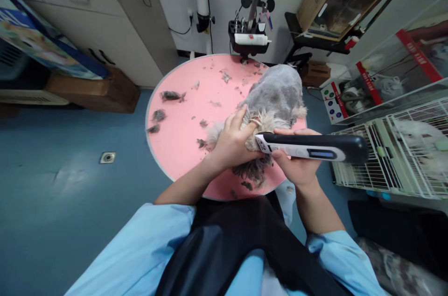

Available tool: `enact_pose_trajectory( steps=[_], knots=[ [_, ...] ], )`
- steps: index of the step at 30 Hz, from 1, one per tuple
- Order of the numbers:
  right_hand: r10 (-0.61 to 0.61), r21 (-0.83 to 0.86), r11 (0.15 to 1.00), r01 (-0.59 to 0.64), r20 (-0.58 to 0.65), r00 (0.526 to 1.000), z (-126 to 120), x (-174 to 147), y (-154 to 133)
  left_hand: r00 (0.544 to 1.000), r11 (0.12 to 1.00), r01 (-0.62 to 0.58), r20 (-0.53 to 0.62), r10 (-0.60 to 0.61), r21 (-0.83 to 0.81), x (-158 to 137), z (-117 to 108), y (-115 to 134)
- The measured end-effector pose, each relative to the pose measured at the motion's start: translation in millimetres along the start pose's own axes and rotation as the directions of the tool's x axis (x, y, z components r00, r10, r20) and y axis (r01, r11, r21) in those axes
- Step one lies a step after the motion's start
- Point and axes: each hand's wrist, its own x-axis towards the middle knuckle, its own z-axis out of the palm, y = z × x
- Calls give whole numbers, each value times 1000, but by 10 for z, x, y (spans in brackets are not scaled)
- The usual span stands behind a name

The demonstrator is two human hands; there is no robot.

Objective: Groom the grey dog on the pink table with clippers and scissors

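Note:
A small grey dog (280, 90) is on the round pink table (182, 132), its back and side clipped short. Longer pale fur covers its head (268, 121), nearest to me. My left hand (236, 141) grips the head, thumb and fingers spread around it in the fur. In my right hand (299, 165) is a black and white hair clipper (311, 146) with a lit display, held level. The clipper's blade end meets the fur beside my left fingers. The dog's face is hidden under my hands and the fur. Dark shaggy fur (252, 170) hangs below them.
Tufts of cut fur (171, 95) lie scattered over the table. A black tool holder (248, 44) with a white bottle (250, 39) is fixed on a pole behind it. Wire cages (376, 146) stand at the right, a cabinet (140, 16) at the back left.

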Motion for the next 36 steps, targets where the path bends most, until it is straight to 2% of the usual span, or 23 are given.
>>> enact_pose_trajectory(
  steps=[7, 10, 12, 14, 18, 22, 23, 25, 27, 28, 31, 36],
  knots=[
    [12, -22, 1000, -11, 60, 998, 16, 20, -85, 999, 1000, 22, 39, -22, 3, 14, -25, 64],
    [-20, -75, 997, 22, 21, 1000, 37, 25, -116, 998, 999, 31, 46, -31, 10, 9, -39, 75],
    [-59, -104, 993, 64, 51, 997, 48, 34, -138, 997, 999, 44, 55, -44, 16, 2, -46, 74],
    [-97, -95, 990, 107, 106, 990, 57, 44, -154, 997, 999, 50, 63, -51, 21, -1, -57, 72],
    [-94, -34, 995, 98, 107, 990, 63, 74, -153, 996, 999, 33, 87, -34, 11, 3, -97, 71],
    [-61, 77, 996, 41, 269, 961, 23, 152, -107, 990, 999, 2, 138, 5, -46, -9, -123, -12],
    [-34, 128, 992, 3, 245, 969, 1, 178, -85, 988, 997, -4, 151, 15, -76, -20, -119, -61],
    [55, 247, 966, -81, 110, 992, -54, 232, -30, 988, 988, 2, 154, 22, -154, -48, -96, -189],
    [160, 348, 925, -151, 3, 987, -111, 282, 26, 991, 971, 18, 130, 14, -237, -77, -66, -332],
    [200, 377, 908, -183, -6, 980, -133, 305, 47, 993, 963, 20, 116, 12, -269, -89, -52, -396],
    [234, 418, 879, -229, 39, 971, -153, 376, 54, 993, 954, -6, 107, 40, -300, -96, -39, -514],
    [82, 357, 924, -133, 153, 985, -6, 553, -63, 984, 957, 7, 175, 45, -291, -23, -102, -509]
  ],
)
